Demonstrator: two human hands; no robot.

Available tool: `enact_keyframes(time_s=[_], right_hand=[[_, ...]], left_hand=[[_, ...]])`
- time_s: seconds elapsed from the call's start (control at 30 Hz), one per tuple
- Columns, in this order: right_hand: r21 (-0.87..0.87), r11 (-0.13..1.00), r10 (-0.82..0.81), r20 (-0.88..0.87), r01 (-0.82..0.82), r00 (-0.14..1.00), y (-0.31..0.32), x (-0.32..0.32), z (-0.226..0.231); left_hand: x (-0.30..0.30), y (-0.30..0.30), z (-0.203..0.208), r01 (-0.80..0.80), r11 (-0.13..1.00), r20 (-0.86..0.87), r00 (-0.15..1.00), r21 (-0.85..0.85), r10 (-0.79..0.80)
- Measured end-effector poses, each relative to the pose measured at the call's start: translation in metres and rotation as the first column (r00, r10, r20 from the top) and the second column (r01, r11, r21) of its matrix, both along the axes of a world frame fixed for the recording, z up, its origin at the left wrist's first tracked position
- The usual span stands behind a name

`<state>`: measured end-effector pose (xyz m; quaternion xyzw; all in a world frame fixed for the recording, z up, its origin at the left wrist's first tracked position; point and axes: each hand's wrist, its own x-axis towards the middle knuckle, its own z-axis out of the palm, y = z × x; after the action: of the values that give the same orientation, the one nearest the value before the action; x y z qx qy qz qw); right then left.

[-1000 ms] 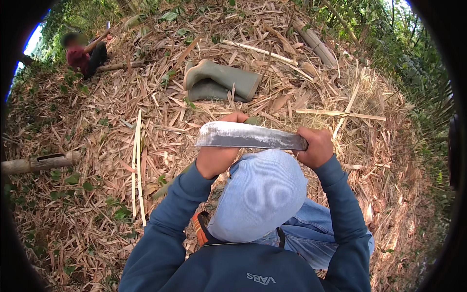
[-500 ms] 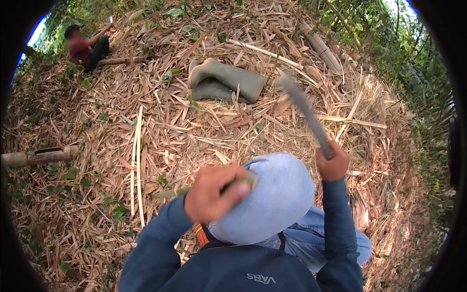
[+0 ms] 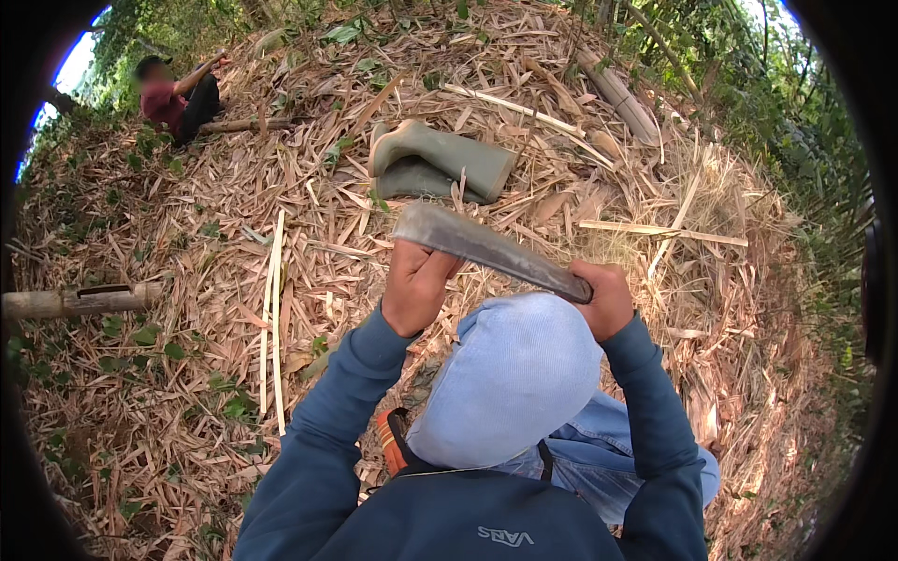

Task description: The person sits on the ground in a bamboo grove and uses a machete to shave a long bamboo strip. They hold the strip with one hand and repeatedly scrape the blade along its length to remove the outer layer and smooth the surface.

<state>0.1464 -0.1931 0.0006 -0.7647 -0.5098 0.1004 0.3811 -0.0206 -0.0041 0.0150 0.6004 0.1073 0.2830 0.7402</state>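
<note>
My right hand [image 3: 608,299] is closed round the handle end of a machete [image 3: 496,251]. Its broad dark blade slants up to the left, across the front of my body. At the wide tip end, my left hand [image 3: 414,288] is closed, its fingers partly behind the blade. Whether it grips the blade or something under it is hidden. Between my forearms rises my bent knee [image 3: 524,374] in light blue jeans.
Two green rubber boots [image 3: 449,159] lie ahead on dry bamboo litter. Pale split strips [image 3: 272,327] lie at left, beside a bamboo pole [image 3: 84,301]. An orange and black object [image 3: 393,441] is by my hip. Another person [image 3: 173,98] sits far left.
The machete has swung down to the left, from upright to lying across in front of me. My left hand has moved up to its blade; the green bamboo stick it held no longer shows there.
</note>
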Motion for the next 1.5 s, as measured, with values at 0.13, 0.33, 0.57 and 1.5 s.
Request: enact_keyframes(time_s=[0.13, 0.33, 0.57, 1.5], right_hand=[[0.025, 0.998, 0.064, 0.052, -0.066, 0.997, 0.011, 0.002, -0.011], [0.043, 0.99, 0.132, 0.077, -0.135, 0.988, 0.024, 0.009, -0.018], [0.011, 0.99, 0.132, 0.26, -0.14, 0.956, 0.03, 0.021, -0.009], [0.047, 0.989, -0.144, 0.162, 0.138, 0.976, -0.014, -0.003, -0.018]], left_hand=[[-0.002, -0.004, -0.001, -0.069, 0.997, -0.08, 0.995, -0.019, 0.068], [-0.002, 0.003, 0.014, 0.044, 0.972, -0.21, 0.978, 0.232, 0.005], [-0.01, -0.001, 0.021, 0.023, 0.895, -0.206, 0.975, 0.446, 0.077], [0.018, -0.002, -0.002, 0.01, 0.975, -0.162, 0.986, 0.224, 0.027]])
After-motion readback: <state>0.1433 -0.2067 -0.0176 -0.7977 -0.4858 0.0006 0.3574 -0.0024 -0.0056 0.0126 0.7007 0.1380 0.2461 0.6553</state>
